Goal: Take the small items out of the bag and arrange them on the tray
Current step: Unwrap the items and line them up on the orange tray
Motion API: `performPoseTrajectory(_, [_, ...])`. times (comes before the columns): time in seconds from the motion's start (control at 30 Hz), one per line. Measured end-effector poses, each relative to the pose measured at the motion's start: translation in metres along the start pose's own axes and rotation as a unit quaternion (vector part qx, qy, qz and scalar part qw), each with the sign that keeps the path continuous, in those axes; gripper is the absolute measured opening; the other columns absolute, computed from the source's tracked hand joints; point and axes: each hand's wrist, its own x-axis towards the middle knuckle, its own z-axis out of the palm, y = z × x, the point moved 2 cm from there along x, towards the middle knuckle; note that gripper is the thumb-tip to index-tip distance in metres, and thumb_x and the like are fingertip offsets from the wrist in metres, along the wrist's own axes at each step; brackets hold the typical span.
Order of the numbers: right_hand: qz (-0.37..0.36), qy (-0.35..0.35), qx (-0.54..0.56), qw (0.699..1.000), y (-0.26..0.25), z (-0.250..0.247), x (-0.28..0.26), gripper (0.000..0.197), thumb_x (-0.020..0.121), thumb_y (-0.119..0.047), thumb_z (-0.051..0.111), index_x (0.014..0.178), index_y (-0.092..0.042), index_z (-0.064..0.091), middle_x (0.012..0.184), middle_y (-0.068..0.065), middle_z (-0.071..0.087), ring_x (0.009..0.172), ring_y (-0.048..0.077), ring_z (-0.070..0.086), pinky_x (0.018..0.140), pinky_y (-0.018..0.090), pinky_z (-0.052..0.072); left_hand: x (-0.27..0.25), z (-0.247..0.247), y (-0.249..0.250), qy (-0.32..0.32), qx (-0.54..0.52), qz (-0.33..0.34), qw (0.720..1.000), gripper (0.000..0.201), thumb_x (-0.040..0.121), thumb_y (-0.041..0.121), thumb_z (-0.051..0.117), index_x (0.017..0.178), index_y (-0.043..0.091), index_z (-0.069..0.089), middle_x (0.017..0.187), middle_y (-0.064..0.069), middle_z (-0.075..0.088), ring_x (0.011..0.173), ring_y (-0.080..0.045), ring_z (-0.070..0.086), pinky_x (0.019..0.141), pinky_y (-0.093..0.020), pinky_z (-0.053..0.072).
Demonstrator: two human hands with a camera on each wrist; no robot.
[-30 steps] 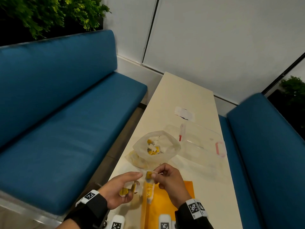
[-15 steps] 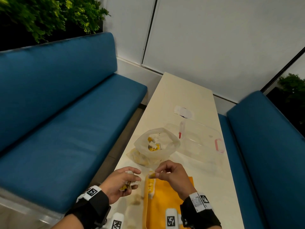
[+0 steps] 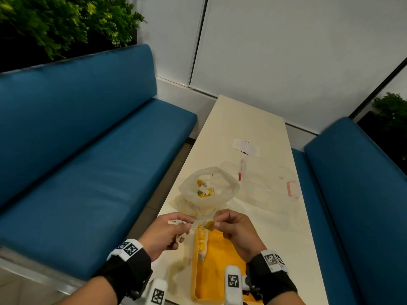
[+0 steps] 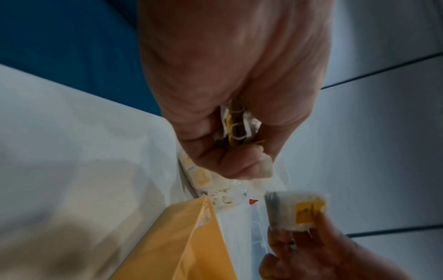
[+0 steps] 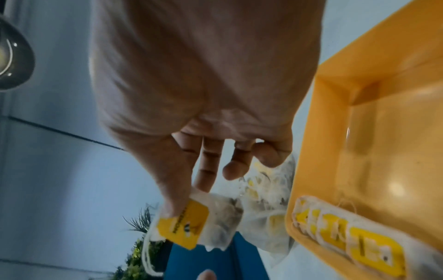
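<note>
Pinching one teabag (image 5: 191,225) by its yellow tag between thumb and forefinger, the right hand (image 3: 233,230) hovered above the far end of the tray (image 3: 222,256); other fingers loosely curled, clear of the bag. The teabag's string hung loose below it in the right wrist view.

Left hand (image 3: 167,233) was clenched round a bundle of teabags (image 4: 236,125), white paper and yellow tags showing between the fingers. It was held just left of the tray, over the table (image 3: 246,124). The hands were close but apart.

A row of teabags (image 5: 350,235) lay overlapped along the tray's left wall, tags up. Tray was yellow, on the near end of the table.

Just beyond the hands sat the bag (image 3: 209,192), translucent plastic, mouth open upward, more teabags visible inside. Could not tell how many.

Right of the bag lay a clear lid (image 3: 268,183) with pink clips, flat on the table. Farther along, a white paper scrap (image 3: 245,147). Blue benches (image 3: 88,150) flanked the table on both sides.
</note>
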Motion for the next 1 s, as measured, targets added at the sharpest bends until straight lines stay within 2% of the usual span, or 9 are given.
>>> performPoseTrajectory(0.07, [0.012, -0.017, 0.018, 1.000, 0.000, 0.002, 0.001, 0.014, 0.076, 0.011, 0.072, 0.079, -0.003, 0.071, 0.086, 0.005, 0.066, 0.064, 0.012, 0.053, 0.056, 0.025, 0.033, 0.001, 0.004, 0.005, -0.001, 0.033, 0.037, 0.999, 0.008, 0.090, 0.021, 0.077, 0.097, 0.024, 0.080, 0.078, -0.004, 0.066, 0.064, -0.016, 0.054, 0.053, -0.027, 0.043])
performPoseTrajectory(0.2, [0.016, -0.024, 0.015, 0.999, -0.001, 0.006, 0.002, 0.010, 0.077, 0.008, 0.073, 0.082, -0.002, 0.072, 0.083, 0.009, 0.065, 0.064, 0.013, 0.051, 0.056, 0.024, 0.035, 0.001, 0.012, 0.017, -0.028, 0.117, 0.097, 0.988, 0.030, 0.077, 0.034, 0.088, 0.105, 0.036, 0.079, 0.075, 0.008, 0.068, 0.061, -0.005, 0.053, 0.054, -0.020, 0.042])
performPoseTrajectory(0.27, [0.022, -0.020, 0.023, 0.999, 0.000, 0.008, 0.002, 0.009, 0.079, 0.004, 0.074, 0.085, -0.003, 0.072, 0.084, 0.011, 0.065, 0.067, 0.014, 0.054, 0.057, 0.025, 0.036, 0.004, 0.017, 0.020, -0.029, 0.177, 0.129, 0.975, 0.030, 0.075, 0.035, 0.090, 0.103, 0.032, 0.080, 0.083, 0.014, 0.074, 0.062, 0.004, 0.058, 0.056, -0.011, 0.042])
performPoseTrajectory(0.37, [0.025, 0.001, 0.041, 0.999, 0.002, 0.010, 0.002, 0.008, 0.082, 0.000, 0.074, 0.089, -0.003, 0.071, 0.084, 0.009, 0.066, 0.069, 0.014, 0.056, 0.055, 0.024, 0.038, 0.012, 0.022, 0.019, -0.016, 0.216, 0.170, 0.961, 0.016, 0.078, 0.033, 0.087, 0.087, 0.021, 0.082, 0.086, 0.004, 0.075, 0.069, 0.005, 0.060, 0.063, -0.014, 0.046])
performPoseTrajectory(0.5, [0.036, 0.007, 0.038, 0.999, 0.009, 0.010, 0.000, 0.018, 0.082, -0.001, 0.075, 0.098, 0.005, 0.069, 0.077, 0.010, 0.064, 0.065, 0.015, 0.054, 0.053, 0.025, 0.037, 0.020, 0.024, 0.012, 0.011, 0.230, 0.169, 0.958, 0.011, 0.082, 0.033, 0.084, 0.083, 0.022, 0.080, 0.088, 0.001, 0.075, 0.070, 0.004, 0.060, 0.065, -0.015, 0.048])
performPoseTrajectory(0.63, [0.014, 0.011, 0.005, 1.000, 0.010, 0.007, 0.001, 0.005, 0.082, 0.003, 0.073, 0.084, 0.000, 0.071, 0.070, 0.012, 0.062, 0.061, 0.016, 0.053, 0.051, 0.023, 0.037, 0.029, 0.023, 0.002, 0.032, 0.225, 0.156, 0.961, 0.015, 0.081, 0.035, 0.085, 0.081, 0.021, 0.077, 0.084, 0.004, 0.073, 0.071, 0.003, 0.060, 0.068, -0.019, 0.049])
performPoseTrajectory(0.8, [0.011, 0.013, -0.009, 1.000, 0.014, 0.002, 0.003, 0.004, 0.084, 0.004, 0.072, 0.085, 0.003, 0.068, 0.067, 0.017, 0.064, 0.057, 0.019, 0.058, 0.048, 0.024, 0.038, 0.031, 0.024, -0.001, 0.044, 0.229, 0.144, 0.962, 0.013, 0.082, 0.035, 0.084, 0.086, 0.025, 0.077, 0.074, 0.014, 0.069, 0.066, 0.002, 0.060, 0.061, -0.016, 0.044])
performPoseTrajectory(0.9, [0.047, 0.024, -0.070, 0.996, 0.029, -0.008, 0.004, 0.006, 0.084, 0.002, 0.072, 0.084, 0.001, 0.066, 0.065, 0.019, 0.065, 0.054, 0.020, 0.059, 0.046, 0.025, 0.039, 0.034, 0.018, -0.008, 0.071, 0.252, 0.113, 0.959, 0.017, 0.085, 0.043, 0.079, 0.087, 0.026, 0.077, 0.081, 0.016, 0.069, 0.068, 0.000, 0.057, 0.059, -0.017, 0.042])
performPoseTrajectory(1.0, [0.121, 0.017, -0.125, 0.985, 0.054, -0.013, 0.001, 0.011, 0.084, 0.002, 0.073, 0.081, -0.004, 0.063, 0.063, 0.015, 0.066, 0.051, 0.018, 0.061, 0.044, 0.024, 0.039, 0.036, 0.010, -0.019, 0.077, 0.308, 0.059, 0.947, 0.029, 0.087, 0.051, 0.074, 0.085, 0.022, 0.075, 0.074, 0.012, 0.065, 0.065, -0.002, 0.057, 0.053, -0.018, 0.039])
